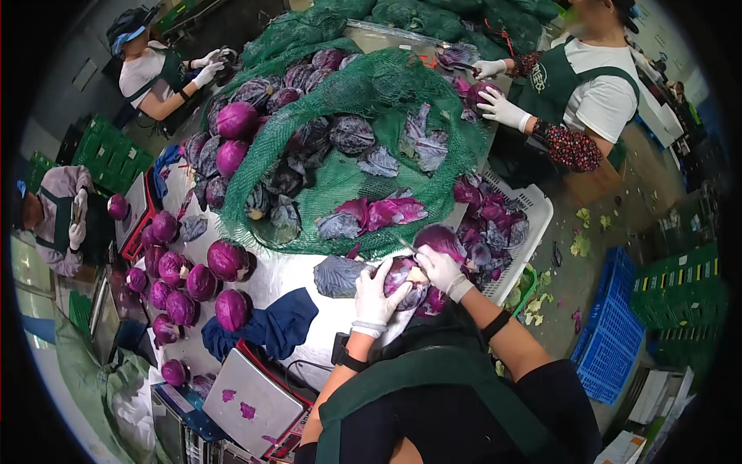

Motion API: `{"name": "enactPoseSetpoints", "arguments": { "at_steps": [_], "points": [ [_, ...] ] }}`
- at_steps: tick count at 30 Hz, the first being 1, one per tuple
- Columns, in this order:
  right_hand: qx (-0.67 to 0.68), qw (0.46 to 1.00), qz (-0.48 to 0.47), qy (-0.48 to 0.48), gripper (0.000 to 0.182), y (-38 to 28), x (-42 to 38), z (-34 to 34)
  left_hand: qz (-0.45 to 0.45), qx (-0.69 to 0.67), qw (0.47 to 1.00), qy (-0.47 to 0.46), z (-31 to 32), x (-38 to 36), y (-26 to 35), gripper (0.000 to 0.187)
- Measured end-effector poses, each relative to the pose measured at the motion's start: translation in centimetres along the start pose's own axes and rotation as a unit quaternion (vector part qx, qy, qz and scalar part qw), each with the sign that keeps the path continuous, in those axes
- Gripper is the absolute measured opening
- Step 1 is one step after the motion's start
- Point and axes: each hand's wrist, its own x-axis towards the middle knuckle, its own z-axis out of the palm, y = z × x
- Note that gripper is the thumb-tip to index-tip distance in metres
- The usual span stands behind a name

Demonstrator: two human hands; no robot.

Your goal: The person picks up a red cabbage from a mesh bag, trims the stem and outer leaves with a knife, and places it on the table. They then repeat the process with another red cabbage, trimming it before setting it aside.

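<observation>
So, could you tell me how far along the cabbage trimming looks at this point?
Done: a row of smooth trimmed cabbages lies on the table's left side, and cut leaves fill the white basket. In hand: the left hand steadies one cabbage while the right hand works a knife at it. Left: many leafy heads remain in the green net.

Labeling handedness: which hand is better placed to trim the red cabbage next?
Right: right hand sits atop the red cabbage, apparently gripping a knife; left hand cups its side, steadying.
</observation>
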Motion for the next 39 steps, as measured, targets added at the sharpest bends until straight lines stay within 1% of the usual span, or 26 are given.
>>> {"name": "enactPoseSetpoints", "arguments": {
  "at_steps": [1,3,5,7,8,9,11,12,13,15,17,18,19,21,24,25,27,28,29,30,31,32,33,36,38,39],
  "points": [
    [0.099,0.984,0.145,-0.029,0.021,0.2,0.6,-0.2,0.008,-0.014,1.000,-0.019,-0.5,-0.1,-0.2,0.066],
    [0.154,0.956,0.242,-0.055,0.022,2.1,0.8,-0.4,0.036,-0.079,0.996,-0.011,-0.8,-1.2,-2.2,0.067],
    [0.259,0.927,0.269,-0.040,0.026,4.2,0.3,1.0,0.097,-0.136,0.985,-0.052,-2.5,-2.5,-4.6,0.069],
    [0.318,0.893,0.317,-0.032,0.027,4.1,0.3,1.3,-0.058,-0.367,0.922,-0.106,-4.5,-4.8,-4.6,0.074],
    [0.337,0.880,0.335,-0.027,0.024,3.2,0.5,1.0,-0.135,-0.432,0.883,-0.123,-5.0,-5.8,-5.1,0.079],
    [0.321,0.878,0.351,-0.048,0.021,3.0,0.6,1.1,-0.156,-0.411,0.890,-0.119,-5.6,-6.7,-5.5,0.082],
    [0.281,0.898,0.330,-0.072,0.026,-0.4,0.9,0.1,-0.146,-0.404,0.902,-0.040,-5.9,-7.1,-3.0,0.085],
    [0.167,0.958,0.231,-0.032,0.042,0.7,0.8,0.9,-0.122,-0.375,0.918,-0.035,-5.4,-6.9,-2.8,0.087],
    [0.176,0.962,0.208,0.004,0.053,-1.5,0.7,-0.2,-0.131,-0.341,0.930,-0.039,-5.6,-6.4,-2.0,0.089],
    [0.229,0.966,0.043,0.109,0.059,-5.2,0.6,-1.2,0.007,-0.048,0.998,-0.026,-4.4,-5.7,-3.2,0.088],
    [0.059,0.993,0.019,-0.103,0.060,-7.7,-0.7,-2.7,0.007,-0.019,0.999,-0.027,-4.2,-5.4,-1.4,0.086],
    [-0.055,0.986,-0.093,-0.129,0.054,-9.9,-1.3,-3.1,0.019,-0.002,1.000,-0.024,-3.8,-5.2,-0.9,0.087],
    [-0.127,0.975,-0.111,-0.142,0.044,-10.2,-2.3,-2.3,0.033,0.016,0.999,-0.019,-3.6,-5.0,-0.7,0.088],
    [-0.165,0.969,-0.074,-0.169,0.030,-10.4,-2.7,-1.9,0.048,0.014,0.999,-0.016,-3.6,-4.6,-1.3,0.088],
    [-0.071,0.988,-0.132,-0.044,0.016,-5.8,-2.2,-2.3,0.028,-0.024,0.999,0.021,-3.5,-5.0,-3.4,0.091],
    [-0.056,0.996,-0.030,-0.061,0.017,-2.8,-2.1,-2.1,0.025,-0.022,0.999,0.024,-4.4,-5.3,-3.1,0.091],
    [-0.177,0.980,0.060,-0.068,0.018,-0.5,-1.9,-2.3,-0.218,-0.197,0.954,-0.049,-7.1,-5.0,-1.3,0.092],
    [-0.076,0.995,0.036,-0.047,0.021,-2.2,-2.1,-2.5,-0.289,-0.176,0.930,-0.142,-8.6,-4.5,-1.8,0.097],
    [0.019,0.998,0.024,-0.046,0.025,-3.7,-2.2,-2.0,-0.295,-0.179,0.929,-0.136,-8.5,-4.3,-1.9,0.097],
    [0.072,0.995,0.021,-0.062,0.028,-4.4,-2.5,-0.9,-0.135,-0.071,0.986,-0.075,-8.4,-4.4,-2.1,0.096],
    [0.125,0.989,0.020,-0.075,0.030,-5.0,-2.9,0.2,0.033,0.041,0.999,-0.013,-8.4,-4.5,-2.2,0.096],
    [0.149,0.981,0.001,-0.120,0.033,-5.6,-2.4,1.7,0.045,0.002,0.997,-0.064,-8.4,-4.0,-1.8,0.089],
    [0.048,0.988,-0.116,-0.092,0.035,-6.1,-2.1,1.7,0.110,0.004,0.988,-0.104,-6.5,-3.7,-4.0,0.088],
    [0.054,0.995,-0.067,-0.060,0.037,-6.2,-1.5,1.9,-0.025,-0.002,0.999,-0.037,-5.6,-3.1,-3.5,0.084],
    [-0.003,0.993,-0.037,-0.115,0.041,-8.1,-1.8,0.8,-0.148,-0.003,0.989,-0.011,-5.2,-2.8,-2.6,0.078],
    [-0.043,0.989,-0.058,-0.129,0.049,-7.9,-2.0,1.6,-0.148,-0.005,0.989,-0.010,-4.7,-2.9,-2.7,0.078]
  ]
}}
